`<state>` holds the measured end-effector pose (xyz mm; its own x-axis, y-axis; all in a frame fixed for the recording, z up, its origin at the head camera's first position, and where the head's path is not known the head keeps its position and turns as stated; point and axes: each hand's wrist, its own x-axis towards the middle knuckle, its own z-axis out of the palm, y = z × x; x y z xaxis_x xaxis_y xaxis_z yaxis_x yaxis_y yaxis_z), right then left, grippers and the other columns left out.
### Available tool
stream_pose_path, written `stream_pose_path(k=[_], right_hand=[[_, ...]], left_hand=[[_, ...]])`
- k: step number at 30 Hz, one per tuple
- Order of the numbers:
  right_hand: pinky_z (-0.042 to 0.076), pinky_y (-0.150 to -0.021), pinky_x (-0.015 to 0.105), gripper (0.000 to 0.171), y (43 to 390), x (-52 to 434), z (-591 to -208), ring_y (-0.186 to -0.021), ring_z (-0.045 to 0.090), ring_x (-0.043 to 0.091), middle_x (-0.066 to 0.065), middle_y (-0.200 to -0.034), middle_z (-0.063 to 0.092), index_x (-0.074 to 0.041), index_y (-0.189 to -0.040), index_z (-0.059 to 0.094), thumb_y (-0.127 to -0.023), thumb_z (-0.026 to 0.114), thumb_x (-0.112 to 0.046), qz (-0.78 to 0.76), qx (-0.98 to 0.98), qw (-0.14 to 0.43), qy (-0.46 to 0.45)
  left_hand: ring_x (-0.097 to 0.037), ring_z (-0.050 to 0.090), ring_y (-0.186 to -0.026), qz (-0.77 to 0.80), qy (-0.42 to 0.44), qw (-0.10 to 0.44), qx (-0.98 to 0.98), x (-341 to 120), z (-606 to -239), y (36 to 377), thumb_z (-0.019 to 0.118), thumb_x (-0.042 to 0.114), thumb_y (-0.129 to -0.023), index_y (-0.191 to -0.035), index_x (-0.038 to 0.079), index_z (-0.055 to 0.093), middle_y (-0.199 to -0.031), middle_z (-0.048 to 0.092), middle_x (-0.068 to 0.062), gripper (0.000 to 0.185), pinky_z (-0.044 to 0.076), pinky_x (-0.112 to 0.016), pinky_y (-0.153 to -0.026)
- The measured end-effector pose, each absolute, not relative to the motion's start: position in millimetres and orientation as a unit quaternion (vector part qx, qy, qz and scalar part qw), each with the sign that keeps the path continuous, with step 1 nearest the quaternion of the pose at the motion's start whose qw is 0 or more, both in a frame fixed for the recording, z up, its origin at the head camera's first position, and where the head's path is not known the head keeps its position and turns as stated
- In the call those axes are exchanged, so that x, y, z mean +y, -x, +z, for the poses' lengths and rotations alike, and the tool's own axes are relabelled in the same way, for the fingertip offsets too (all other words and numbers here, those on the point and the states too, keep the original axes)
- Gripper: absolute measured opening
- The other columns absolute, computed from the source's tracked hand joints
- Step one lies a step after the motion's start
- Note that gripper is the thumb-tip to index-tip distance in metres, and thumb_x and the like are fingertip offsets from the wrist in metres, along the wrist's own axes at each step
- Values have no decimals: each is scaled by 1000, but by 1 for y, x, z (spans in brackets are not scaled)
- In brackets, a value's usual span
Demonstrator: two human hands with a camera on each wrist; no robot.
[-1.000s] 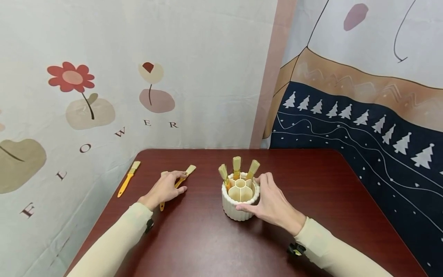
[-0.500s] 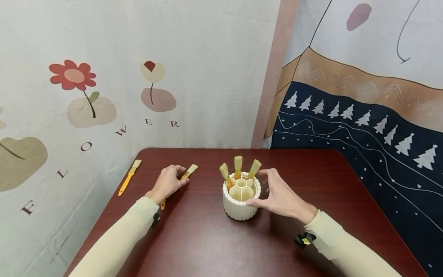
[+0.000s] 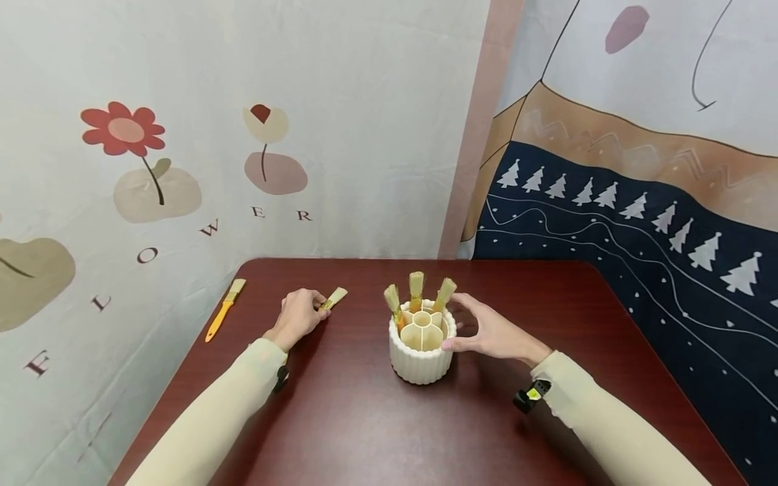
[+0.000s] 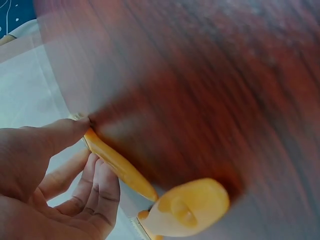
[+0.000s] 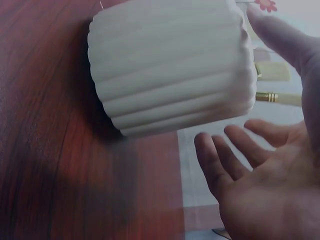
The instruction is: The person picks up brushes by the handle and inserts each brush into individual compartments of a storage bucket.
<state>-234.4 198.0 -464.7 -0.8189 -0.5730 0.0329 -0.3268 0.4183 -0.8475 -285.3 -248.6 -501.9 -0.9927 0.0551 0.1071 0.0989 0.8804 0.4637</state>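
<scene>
My left hand (image 3: 298, 316) pinches a flat brush (image 3: 334, 298) between thumb and fingertips, its pale bristles pointing away to the right. In the left wrist view this brush's yellow handle (image 4: 120, 165) slants down beside the fingers. A second yellow brush handle (image 4: 197, 207) lies close to it there; the hand hides that brush in the head view. My right hand (image 3: 495, 332) curves loosely beside a white ribbed brush holder (image 3: 422, 364), thumb at its rim. Its fingers (image 5: 210, 157) stand apart from the wall in the right wrist view.
Several compartments divide the holder, and three brushes (image 3: 416, 290) stand bristles up at its back and left. Another yellow brush (image 3: 223, 312) lies by the left edge of the dark red table (image 3: 377, 432). Printed cloth (image 3: 365, 135) hangs behind.
My left thumb and fingers have closed on the brush near its bristles. My right hand has eased back to the right, its thumb sliding from the holder's front to its right rim.
</scene>
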Motion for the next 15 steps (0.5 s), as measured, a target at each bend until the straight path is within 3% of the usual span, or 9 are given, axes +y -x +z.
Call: stream_pose_path(k=[6, 15], right_hand=[[64, -121, 57, 99, 240, 198, -465, -150, 69, 36, 14, -173, 59, -12, -178, 41, -99, 95, -37, -470, 826, 155, 270], [59, -125, 63, 98, 242, 198, -471, -153, 67, 38, 17, -173, 60, -8, -178, 41, -101, 93, -40, -469, 825, 162, 271]], left_hand=[[-41, 80, -110, -248, 36, 47, -967, -248, -502, 286, 89, 13, -103, -124, 0, 86, -113, 89, -18, 25, 62, -63, -107], [-39, 80, -107, -252, 32, 50, -966, -250, -503, 284, 88, 12, -103, -124, 1, 87, -111, 88, -17, 23, 65, -57, -98]])
